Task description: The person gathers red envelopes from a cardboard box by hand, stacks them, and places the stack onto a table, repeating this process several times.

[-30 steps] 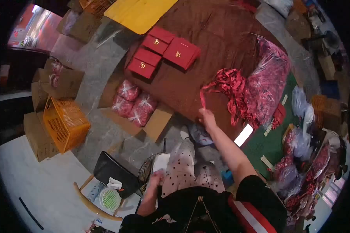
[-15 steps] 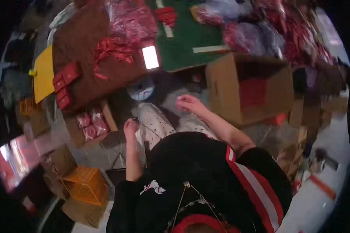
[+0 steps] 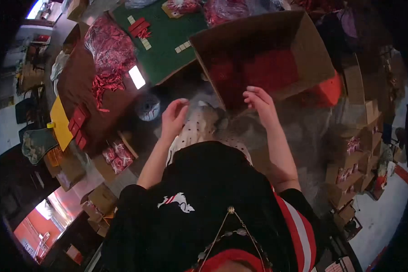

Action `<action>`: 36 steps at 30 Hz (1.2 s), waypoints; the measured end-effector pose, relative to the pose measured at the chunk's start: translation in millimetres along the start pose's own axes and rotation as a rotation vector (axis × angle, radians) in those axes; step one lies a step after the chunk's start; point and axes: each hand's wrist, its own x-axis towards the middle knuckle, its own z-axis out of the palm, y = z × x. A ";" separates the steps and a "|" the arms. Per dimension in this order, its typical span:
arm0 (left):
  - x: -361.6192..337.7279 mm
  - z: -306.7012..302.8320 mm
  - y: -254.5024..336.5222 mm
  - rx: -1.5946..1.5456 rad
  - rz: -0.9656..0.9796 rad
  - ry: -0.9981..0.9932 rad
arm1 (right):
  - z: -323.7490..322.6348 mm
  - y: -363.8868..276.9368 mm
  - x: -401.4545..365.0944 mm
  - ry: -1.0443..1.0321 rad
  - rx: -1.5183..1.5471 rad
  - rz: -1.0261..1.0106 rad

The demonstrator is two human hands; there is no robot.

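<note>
Just above my lap, my left hand [image 3: 173, 117] is raised with the fingers loosely curved and apart, and nothing shows in it. My right hand [image 3: 261, 103] is at the near edge of a large cardboard box [image 3: 319, 45], fingers half bent and spread, without any object in them. The box lies with its opening facing me, and a mass of red items [image 3: 272, 70] fills its bottom. To the left of my left hand, a round spool [image 3: 148, 107] stands on the floor beside the table.
Bundles of red ribbon [image 3: 108, 86], red packets [image 3: 79, 120] and a lit white phone [image 3: 137, 77] rest on the brown tabletop [image 3: 122, 102]. A green surface [image 3: 167, 27] adjoins it. Left stands an open carton of wrapped red packs [image 3: 119, 156]; stacked cartons [image 3: 347, 177] rise at right.
My view and body have turned toward the large box, which now appears nearer. My left hand has risen, and the right hand has shifted over to the box's edge.
</note>
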 end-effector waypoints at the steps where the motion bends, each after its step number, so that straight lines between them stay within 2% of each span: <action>1: 10.4 8.8 10.8 0.055 0.022 -0.084 | -11.7 -2.1 10.7 0.056 0.040 -0.015; 4: 42.9 52.7 51.4 0.230 0.191 -0.140 | -45.2 -14.8 34.0 0.113 0.064 -0.050; 6: 70.9 82.2 61.4 0.244 0.220 -0.216 | -66.6 -20.0 50.0 0.153 0.022 -0.017; 7: 87.1 97.8 58.4 0.209 0.111 -0.268 | -77.2 -21.6 59.0 0.186 -0.091 0.007; 9: 113.8 127.3 61.4 0.416 0.124 -0.335 | -91.7 -19.4 75.8 0.237 -0.288 0.116; 10: 126.7 141.6 49.0 0.535 0.011 -0.376 | -100.5 -13.7 87.9 0.234 -0.295 0.142; 11: 139.5 155.8 35.9 0.527 -0.006 -0.376 | -109.0 -7.8 100.9 0.134 -0.491 0.137; 13: 157.0 184.2 6.0 1.215 -0.036 -0.729 | -119.5 1.5 127.4 -0.045 -0.815 0.136; 14: 158.1 198.7 -12.4 1.212 -0.056 -0.731 | -119.4 5.8 141.4 -0.059 -0.814 0.148; 16: 159.8 229.0 -47.4 1.489 -0.144 -0.797 | -118.2 13.1 172.6 -0.266 -1.092 0.197; 17: 162.9 240.7 -57.2 1.474 -0.236 -0.889 | -110.9 15.1 186.6 -0.229 -1.109 0.210; 18: 167.9 250.9 -67.1 1.452 -0.328 -0.973 | -105.2 18.3 204.7 -0.279 -1.183 0.183; 19: 166.1 261.7 -112.2 1.387 -0.431 -0.850 | -102.5 23.2 223.6 -0.334 -1.258 0.149; 20: 172.5 262.2 -114.7 1.375 -0.454 -0.837 | -102.2 30.6 238.8 -0.340 -1.317 0.012; 22: 169.0 261.4 -119.7 1.674 0.044 -1.218 | -98.1 45.7 271.1 -0.388 -1.300 -0.034; 23: 183.7 269.3 -112.8 1.659 0.006 -1.208 | -88.3 44.4 278.4 -0.365 -1.230 -0.045; 25: 234.7 289.6 -99.9 1.353 -0.930 -1.269 | -89.4 74.3 306.1 -0.362 -1.077 -0.184; 26: 179.1 289.3 -166.8 1.331 -0.949 -1.254 | -79.0 62.7 306.0 -0.350 -1.135 -0.209; 27: 160.9 305.2 -236.2 1.200 -0.684 -0.467 | -74.5 62.7 308.1 -0.363 -1.109 -0.270; 28: 179.5 306.5 -244.9 0.975 -0.380 0.277 | -73.3 66.1 313.7 -0.373 -1.083 -0.333; 29: 181.4 306.5 -253.1 0.968 -0.391 0.297 | -71.1 70.6 319.0 -0.387 -1.132 -0.309; 30: 174.1 303.5 -261.8 1.079 -0.491 0.071 | -70.7 75.2 321.7 -0.383 -1.190 -0.353; 31: 179.6 291.1 -229.3 1.174 -0.590 -0.167 | -70.1 80.1 321.1 -0.378 -1.248 -0.395; 32: 194.9 279.0 -199.2 1.161 -0.610 -0.157 | -67.8 79.0 321.6 -0.403 -1.273 -0.355; 33: 207.7 266.9 -166.8 1.154 -0.717 -0.375 | -66.7 84.8 323.9 -0.426 -1.279 -0.356; 34: 209.8 263.3 -165.0 1.133 -0.818 -0.596 | -67.8 93.3 325.5 -0.440 -1.351 -0.349; 35: 204.3 265.1 -178.9 1.117 -0.836 -0.585 | -68.0 100.3 327.2 -0.454 -1.422 -0.344; 36: 199.2 265.8 -188.5 1.096 -0.808 -0.488 | -72.4 115.8 333.7 -0.494 -1.452 -0.408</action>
